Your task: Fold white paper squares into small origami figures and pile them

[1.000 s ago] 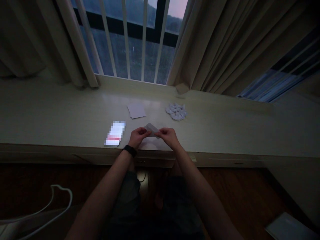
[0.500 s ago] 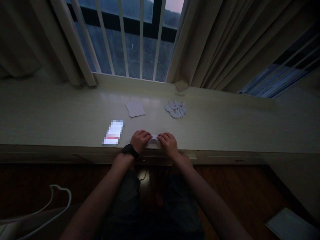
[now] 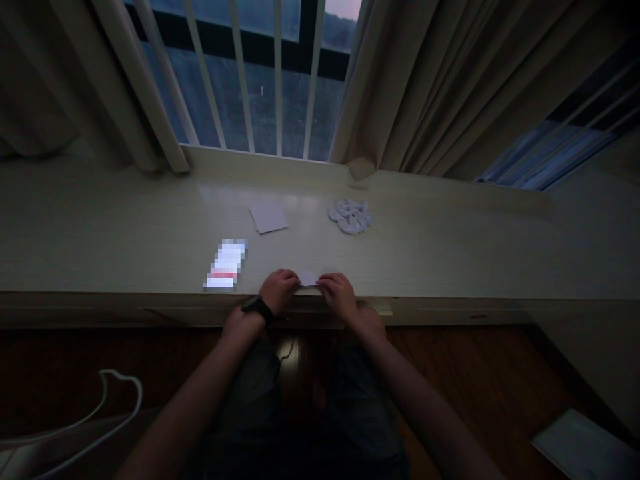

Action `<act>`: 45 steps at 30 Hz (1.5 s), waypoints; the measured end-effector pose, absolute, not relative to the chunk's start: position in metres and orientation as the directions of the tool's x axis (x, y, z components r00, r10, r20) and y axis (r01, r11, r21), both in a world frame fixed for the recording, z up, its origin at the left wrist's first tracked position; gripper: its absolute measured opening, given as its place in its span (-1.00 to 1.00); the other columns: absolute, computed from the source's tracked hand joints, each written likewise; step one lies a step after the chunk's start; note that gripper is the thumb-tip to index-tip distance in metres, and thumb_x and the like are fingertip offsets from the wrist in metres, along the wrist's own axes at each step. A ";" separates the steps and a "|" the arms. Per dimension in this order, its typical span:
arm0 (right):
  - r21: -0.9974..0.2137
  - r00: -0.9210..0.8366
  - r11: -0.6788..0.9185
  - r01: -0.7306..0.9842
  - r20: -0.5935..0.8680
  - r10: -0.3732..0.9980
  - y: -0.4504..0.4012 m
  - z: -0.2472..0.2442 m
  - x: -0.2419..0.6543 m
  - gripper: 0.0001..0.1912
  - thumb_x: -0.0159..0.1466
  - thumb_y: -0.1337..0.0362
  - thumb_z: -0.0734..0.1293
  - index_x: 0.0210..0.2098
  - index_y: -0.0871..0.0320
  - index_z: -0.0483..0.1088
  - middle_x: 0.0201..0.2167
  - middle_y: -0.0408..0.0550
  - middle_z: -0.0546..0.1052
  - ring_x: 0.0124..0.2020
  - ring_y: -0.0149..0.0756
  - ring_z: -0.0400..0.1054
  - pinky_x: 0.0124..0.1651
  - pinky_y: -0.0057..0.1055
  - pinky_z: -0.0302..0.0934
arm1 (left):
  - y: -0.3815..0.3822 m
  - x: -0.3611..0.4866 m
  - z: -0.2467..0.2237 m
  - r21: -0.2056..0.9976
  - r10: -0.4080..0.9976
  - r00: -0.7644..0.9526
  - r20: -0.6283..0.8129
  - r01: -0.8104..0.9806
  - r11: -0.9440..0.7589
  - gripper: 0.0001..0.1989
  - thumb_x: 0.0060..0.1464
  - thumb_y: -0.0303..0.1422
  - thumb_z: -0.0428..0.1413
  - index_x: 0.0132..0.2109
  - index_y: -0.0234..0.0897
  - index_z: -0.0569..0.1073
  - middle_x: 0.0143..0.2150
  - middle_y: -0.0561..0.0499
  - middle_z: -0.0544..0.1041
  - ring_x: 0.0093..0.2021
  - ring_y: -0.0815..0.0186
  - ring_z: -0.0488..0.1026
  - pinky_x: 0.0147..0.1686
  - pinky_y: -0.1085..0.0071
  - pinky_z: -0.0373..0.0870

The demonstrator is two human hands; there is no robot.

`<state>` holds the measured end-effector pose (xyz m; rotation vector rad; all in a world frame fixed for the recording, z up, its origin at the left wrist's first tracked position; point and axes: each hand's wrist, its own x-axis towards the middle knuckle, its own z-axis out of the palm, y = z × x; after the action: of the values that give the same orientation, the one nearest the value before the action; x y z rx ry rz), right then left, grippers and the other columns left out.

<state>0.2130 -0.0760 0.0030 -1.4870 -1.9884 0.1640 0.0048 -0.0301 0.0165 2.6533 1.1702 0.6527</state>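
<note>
Compared with the earlier frames, I now have the small pale folded paper (image 3: 307, 279) lower, near the counter's front edge and flatter, at the centre of the frame. My left hand (image 3: 280, 291) and right hand (image 3: 339, 294) pinch its opposite ends between thumbs and fingers. Both my forearms reach up from the bottom of the frame, converging, wrists at the edge, knuckles upward.
</note>
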 end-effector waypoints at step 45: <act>-0.947 -0.002 -0.174 -0.271 -0.180 0.984 -0.058 0.014 0.209 -0.61 -0.01 0.11 0.49 -0.29 0.21 0.42 -0.36 0.01 0.58 -0.38 -0.25 0.51 -0.28 -0.36 0.44 | -0.026 0.018 0.041 0.970 0.893 0.400 -0.207 -0.033 0.240 -0.57 -0.16 -0.18 0.30 -0.21 -0.41 0.46 -0.25 -0.19 0.58 -0.38 0.24 0.55 -0.46 0.40 0.49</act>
<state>0.2094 -0.0583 0.0143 -1.1400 -0.8970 1.4382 0.0184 -0.0259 0.0415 1.1492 0.9542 0.7870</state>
